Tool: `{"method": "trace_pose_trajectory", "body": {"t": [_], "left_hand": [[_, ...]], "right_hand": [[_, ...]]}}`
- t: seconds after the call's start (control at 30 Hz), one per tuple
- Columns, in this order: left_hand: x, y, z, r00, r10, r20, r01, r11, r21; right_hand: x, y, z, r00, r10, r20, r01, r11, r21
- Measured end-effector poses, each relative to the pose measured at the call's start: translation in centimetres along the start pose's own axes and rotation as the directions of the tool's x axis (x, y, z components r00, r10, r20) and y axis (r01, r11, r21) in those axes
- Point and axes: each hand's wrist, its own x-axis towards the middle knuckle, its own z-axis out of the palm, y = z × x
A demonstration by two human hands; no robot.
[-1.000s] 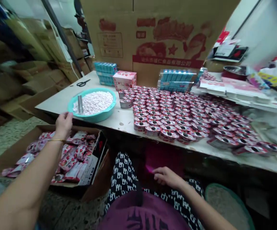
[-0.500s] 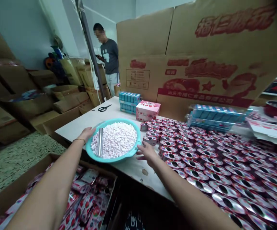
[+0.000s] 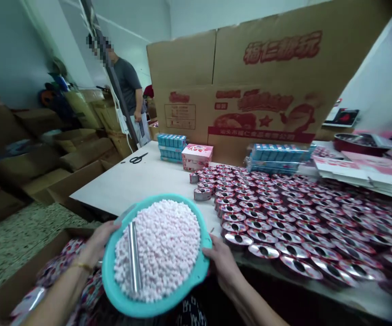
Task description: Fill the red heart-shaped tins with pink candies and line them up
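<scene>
Fingers of both hands, left (image 3: 96, 246) at nine o'clock and right (image 3: 221, 260) at three, grip the basin (image 3: 155, 308) (candy-heaped), now lifted off the table (image 3: 138, 181) toward the lap.

Both hands gripped a round turquoise plastic basin (image 3: 155, 308) heaped with small pink-white candy pellets (image 3: 165, 246), the left hand (image 3: 97, 242) at its left rim and the right hand (image 3: 221, 262) at its right rim. A shiny metal tube (image 3: 134, 256) lay on the pellets. Rows of small round foil-topped tins (image 3: 267, 217) covered the white tabletop (image 3: 138, 183) just beside the basin. Behind them stood a large printed cardboard carton (image 3: 250, 86).
</scene>
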Motion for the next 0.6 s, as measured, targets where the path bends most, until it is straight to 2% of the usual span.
{"method": "trace_pose_trajectory", "body": {"t": [0.07,0.13,0.2,0.27,0.33,0.43,0.6], "left_hand": [[-5.3,-1.9,-0.3,0.994,-0.072,0.081,0.075,0.997,-0.027],[-9.8,-4.0,-0.2,0.987,-0.090,0.136,0.099,0.993,-0.063],[-13.4,-6.2,0.4,0.984,-0.095,0.153,0.107,0.992,-0.070],[-15.9,-8.4,1.4,0.984,-0.099,0.150,0.107,0.993,-0.044],[-17.5,-10.3,2.9,0.980,-0.104,0.172,0.106,0.994,0.000],[-18.5,-13.1,6.1,0.962,-0.141,0.235,0.122,0.988,0.094],[-18.7,-18.5,13.0,0.937,-0.176,0.302,0.126,0.976,0.180]], "right_hand": [[-4.9,1.3,-2.4,1.000,0.004,0.007,-0.004,1.000,0.020],[-9.2,2.6,-4.9,1.000,0.013,-0.002,-0.013,0.997,0.082],[-12.9,4.0,-7.4,0.999,0.037,-0.022,-0.033,0.988,0.154],[-16.0,5.5,-9.8,0.997,0.060,-0.053,-0.049,0.980,0.194],[-18.6,7.2,-12.0,0.994,0.054,-0.094,-0.034,0.980,0.198],[-21.2,9.4,-15.3,0.978,0.057,-0.202,-0.024,0.987,0.161],[-22.7,11.9,-21.8,0.924,0.084,-0.372,-0.040,0.991,0.125]]}}
